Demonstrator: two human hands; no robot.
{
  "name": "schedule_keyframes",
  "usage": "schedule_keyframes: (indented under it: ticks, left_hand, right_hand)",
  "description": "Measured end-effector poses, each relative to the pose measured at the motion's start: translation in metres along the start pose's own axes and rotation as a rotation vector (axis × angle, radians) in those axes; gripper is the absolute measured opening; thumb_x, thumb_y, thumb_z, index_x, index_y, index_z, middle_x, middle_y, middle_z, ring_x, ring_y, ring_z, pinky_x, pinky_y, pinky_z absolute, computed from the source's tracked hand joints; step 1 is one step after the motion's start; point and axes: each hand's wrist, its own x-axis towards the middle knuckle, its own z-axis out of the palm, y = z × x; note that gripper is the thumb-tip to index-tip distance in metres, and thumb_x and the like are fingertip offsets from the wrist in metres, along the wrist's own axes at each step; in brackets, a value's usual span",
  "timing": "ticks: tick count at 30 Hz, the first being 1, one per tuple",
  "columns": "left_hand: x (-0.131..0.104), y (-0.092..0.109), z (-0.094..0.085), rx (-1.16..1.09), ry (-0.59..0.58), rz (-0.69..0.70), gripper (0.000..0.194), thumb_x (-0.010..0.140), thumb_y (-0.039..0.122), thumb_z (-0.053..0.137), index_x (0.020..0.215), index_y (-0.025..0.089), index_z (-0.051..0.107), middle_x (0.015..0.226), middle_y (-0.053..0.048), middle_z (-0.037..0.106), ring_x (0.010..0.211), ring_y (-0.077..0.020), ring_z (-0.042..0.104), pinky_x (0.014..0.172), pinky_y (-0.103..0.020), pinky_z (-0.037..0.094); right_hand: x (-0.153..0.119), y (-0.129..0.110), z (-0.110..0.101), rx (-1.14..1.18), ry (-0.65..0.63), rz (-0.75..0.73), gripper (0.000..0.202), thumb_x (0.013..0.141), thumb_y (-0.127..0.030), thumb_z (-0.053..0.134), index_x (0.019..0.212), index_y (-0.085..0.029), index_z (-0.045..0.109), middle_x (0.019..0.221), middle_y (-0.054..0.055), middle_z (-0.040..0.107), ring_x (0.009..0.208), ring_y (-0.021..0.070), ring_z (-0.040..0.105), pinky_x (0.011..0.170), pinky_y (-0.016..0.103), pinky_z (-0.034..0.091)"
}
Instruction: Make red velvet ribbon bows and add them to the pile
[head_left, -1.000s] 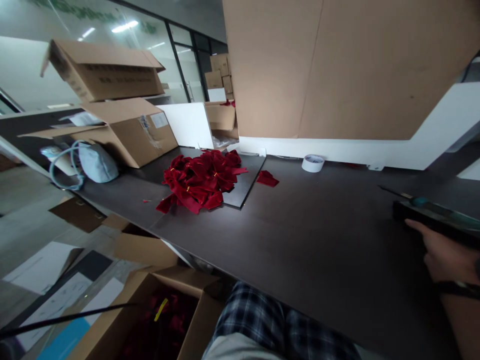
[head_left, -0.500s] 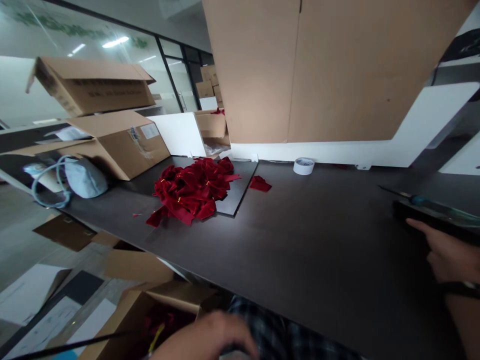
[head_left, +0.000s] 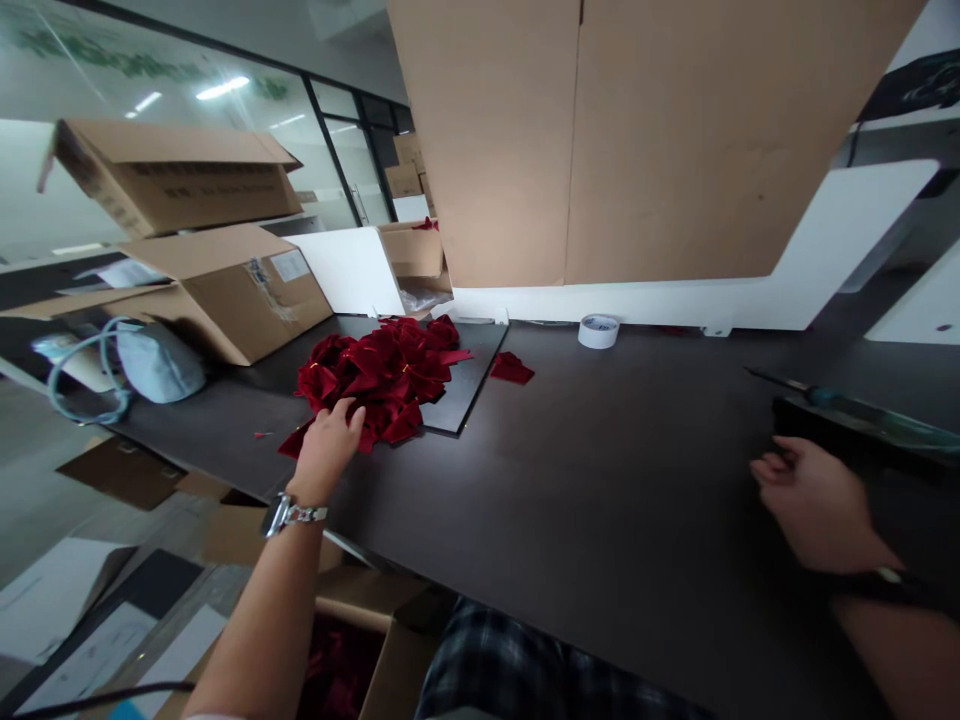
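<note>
A heap of dark red velvet bows (head_left: 382, 370) lies on the dark table, partly on a glossy dark panel (head_left: 457, 400). My left hand (head_left: 330, 440), with a watch on its wrist, touches the near left edge of the heap, fingers apart. One red piece (head_left: 513, 368) lies alone to the right of the panel. My right hand (head_left: 814, 505) hovers at the right with curled fingers, beside a black object (head_left: 840, 435); whether it holds anything is too small to tell. A thin-tipped tool with a teal handle (head_left: 832, 398) rests there.
A white tape roll (head_left: 598, 331) stands near the back edge under a large cardboard sheet (head_left: 660, 140). Cardboard boxes (head_left: 255, 295) and a light blue pouch (head_left: 161, 362) are at left. Below the front edge an open box (head_left: 382, 650) holds red cloth.
My left hand has risen from above the lower box to the bow heap. My right hand has shifted left, off the black object, with its fingers now curled.
</note>
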Motion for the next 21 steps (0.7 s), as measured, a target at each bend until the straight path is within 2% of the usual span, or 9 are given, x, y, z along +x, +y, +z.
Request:
schedule_keyframes:
  ticks: [2,5,7,9,11,13,15,17,21]
  left_hand:
    - [0.007,-0.005,0.004,-0.088,0.026,-0.014,0.04,0.084,0.036,0.044,0.112,0.013,0.061,0.099,-0.017,0.066,0.096,-0.032,0.062,0.086,-0.043,0.047]
    - [0.013,-0.005,0.004,-0.142,0.073,-0.047,0.029,0.084,0.034,0.043,0.099,0.017,0.061,0.083,-0.009,0.066,0.083,-0.0257,0.064,0.078,-0.036,0.048]
    - [0.014,0.001,0.002,-0.308,0.194,-0.044,0.021,0.082,0.034,0.045,0.089,0.018,0.057,0.073,-0.004,0.06,0.071,-0.0208,0.06,0.071,-0.032,0.047]
    - [0.011,0.013,-0.004,-0.568,0.344,0.005,0.018,0.079,0.037,0.048,0.079,0.019,0.049,0.067,0.0,0.051,0.064,-0.0163,0.052,0.065,-0.029,0.045]
    - [0.006,0.029,-0.011,-0.755,0.399,0.089,0.023,0.077,0.041,0.051,0.074,0.021,0.04,0.067,0.002,0.046,0.062,-0.0135,0.049,0.061,-0.026,0.043]
    - [-0.002,0.049,-0.02,-0.857,0.301,0.179,0.029,0.075,0.043,0.056,0.076,0.021,0.037,0.069,0.003,0.048,0.06,-0.0117,0.051,0.059,-0.024,0.044]
    - [-0.011,0.068,-0.03,-1.085,0.057,0.296,0.035,0.072,0.037,0.066,0.083,0.023,0.036,0.07,0.004,0.052,0.058,-0.0111,0.055,0.056,-0.023,0.047]
    - [-0.02,0.086,-0.037,-1.197,-0.162,0.395,0.038,0.071,0.033,0.072,0.086,0.024,0.037,0.07,0.004,0.054,0.055,-0.0109,0.056,0.052,-0.021,0.047]
    - [-0.034,0.118,-0.039,-1.289,-0.463,0.455,0.037,0.076,0.033,0.07,0.097,0.024,0.041,0.08,-0.001,0.063,0.063,-0.0144,0.063,0.056,-0.025,0.053]
  right_hand:
    - [-0.002,0.001,0.016,0.108,0.005,0.06,0.028,0.078,-0.027,0.057,0.062,-0.02,0.034,0.056,-0.005,0.029,0.045,0.006,0.032,0.043,0.022,0.029]
    - [-0.009,-0.001,0.037,0.218,-0.025,0.107,0.023,0.06,-0.021,0.061,0.063,-0.02,0.038,0.056,-0.005,0.033,0.045,0.0055,0.033,0.041,0.022,0.027]
    - [-0.017,-0.003,0.046,0.265,-0.092,0.107,0.026,0.052,-0.023,0.066,0.067,-0.02,0.044,0.057,-0.005,0.035,0.046,0.0056,0.034,0.04,0.02,0.023]
    - [-0.024,-0.005,0.05,0.269,-0.191,0.108,0.032,0.049,-0.027,0.07,0.069,-0.019,0.047,0.056,-0.006,0.037,0.047,0.0056,0.034,0.04,0.018,0.023]
    - [-0.029,-0.005,0.053,0.241,-0.26,0.112,0.035,0.049,-0.03,0.072,0.071,-0.019,0.048,0.055,-0.006,0.039,0.048,0.006,0.035,0.041,0.018,0.026]
    - [-0.031,-0.005,0.054,0.196,-0.298,0.108,0.035,0.05,-0.033,0.072,0.072,-0.018,0.049,0.055,-0.006,0.04,0.049,0.0063,0.036,0.042,0.019,0.027]
    - [-0.032,-0.004,0.055,0.143,-0.339,0.099,0.035,0.052,-0.035,0.071,0.073,-0.018,0.048,0.055,-0.006,0.041,0.049,0.0063,0.036,0.043,0.02,0.027]
    - [-0.032,-0.003,0.057,0.103,-0.367,0.09,0.036,0.053,-0.038,0.069,0.073,-0.018,0.047,0.057,-0.005,0.043,0.049,0.0061,0.036,0.045,0.02,0.027]
    - [-0.034,-0.005,0.059,0.007,-0.41,0.051,0.037,0.056,-0.044,0.066,0.074,-0.018,0.047,0.059,-0.004,0.046,0.049,0.0066,0.038,0.046,0.021,0.027]
